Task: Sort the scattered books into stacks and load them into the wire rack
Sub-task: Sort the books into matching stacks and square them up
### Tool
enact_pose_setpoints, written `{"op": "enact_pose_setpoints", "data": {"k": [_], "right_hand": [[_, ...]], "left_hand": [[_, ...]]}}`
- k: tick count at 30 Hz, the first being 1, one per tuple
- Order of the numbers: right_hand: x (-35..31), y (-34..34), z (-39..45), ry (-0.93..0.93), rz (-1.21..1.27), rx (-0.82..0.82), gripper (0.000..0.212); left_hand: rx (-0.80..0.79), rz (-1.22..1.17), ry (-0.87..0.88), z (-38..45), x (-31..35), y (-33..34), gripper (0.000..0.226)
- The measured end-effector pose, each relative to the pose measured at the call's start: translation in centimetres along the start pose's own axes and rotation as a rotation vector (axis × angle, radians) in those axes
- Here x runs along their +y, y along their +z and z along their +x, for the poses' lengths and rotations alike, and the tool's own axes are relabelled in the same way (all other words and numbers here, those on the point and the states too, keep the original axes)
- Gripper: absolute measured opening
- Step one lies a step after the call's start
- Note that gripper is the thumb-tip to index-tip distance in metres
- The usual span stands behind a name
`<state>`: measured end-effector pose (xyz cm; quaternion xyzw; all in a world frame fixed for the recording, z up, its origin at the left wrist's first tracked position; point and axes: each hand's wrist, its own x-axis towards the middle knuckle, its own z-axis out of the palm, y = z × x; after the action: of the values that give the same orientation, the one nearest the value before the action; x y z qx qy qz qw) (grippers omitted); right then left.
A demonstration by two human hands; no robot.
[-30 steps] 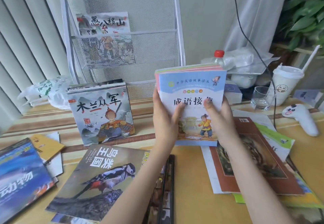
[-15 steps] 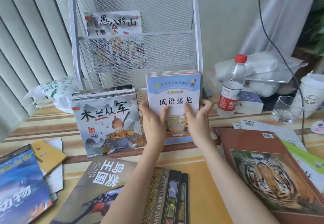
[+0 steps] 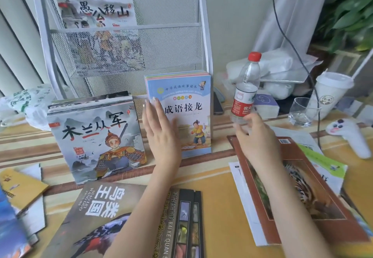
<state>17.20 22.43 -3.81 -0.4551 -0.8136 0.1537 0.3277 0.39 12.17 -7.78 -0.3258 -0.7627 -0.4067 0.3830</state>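
Note:
A stack of blue-covered books (image 3: 187,100) stands upright on the table, leaning against the base of the white wire rack (image 3: 203,41). My left hand (image 3: 161,134) lies flat with straight fingers against the stack's front cover. My right hand (image 3: 254,134) hovers apart from the stack, over a brown tiger book (image 3: 302,201), near a water bottle, holding nothing. A grey-covered stack (image 3: 96,138) stands upright to the left. One picture book (image 3: 101,15) sits in the rack's upper pocket. A bird book (image 3: 96,213) and a dark encyclopedia (image 3: 181,223) lie flat in front.
A red-capped water bottle (image 3: 245,90) stands right of the blue stack. A glass (image 3: 300,112), a white lidded cup (image 3: 329,94), a white controller (image 3: 351,136) and plastic bags are at the right. Yellow and blue books (image 3: 18,193) lie at the left edge.
Both hands carried the blue stack forward and stood it against the rack. My right hand has let go and drawn back right; my left hand has flattened against the cover.

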Motion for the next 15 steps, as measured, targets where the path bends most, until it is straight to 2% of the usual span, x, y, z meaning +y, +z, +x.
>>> {"op": "enact_pose_setpoints", "data": {"k": [4,6,7,9,10,13,15], "right_hand": [[5.2,-2.4,-1.8,0.323,-0.205,-0.318,0.074],[7.0,-3.1,-2.8,0.42,-0.226,-0.362,0.082],[7.7,-3.5,-3.3,0.443,-0.225,-0.353,0.083],[8.8,-4.2,-3.9,0.448,-0.208,-0.307,0.082],[9.1,-4.6,-4.1,0.438,-0.185,-0.284,0.08],[8.8,-5.4,-4.1,0.384,-0.023,-0.25,0.066],[8.6,-5.9,-3.9,0.386,0.191,-0.229,0.054]], "left_hand": [[-0.016,0.072,0.19,-0.6,1.3,-0.7,0.071],[-0.205,-0.021,0.286,-1.2,3.3,-1.2,0.07],[-0.391,-0.092,0.283,-1.8,4.5,-1.6,0.06],[-0.773,-0.212,0.111,-3.4,6.9,-2.6,0.029],[-0.888,-0.293,0.015,-4.2,7.9,-3.0,0.025],[-1.01,-0.426,-0.139,-6.1,10.0,-3.2,0.048],[-1.062,-0.516,-0.321,-6.4,10.4,-3.4,0.061]]}}
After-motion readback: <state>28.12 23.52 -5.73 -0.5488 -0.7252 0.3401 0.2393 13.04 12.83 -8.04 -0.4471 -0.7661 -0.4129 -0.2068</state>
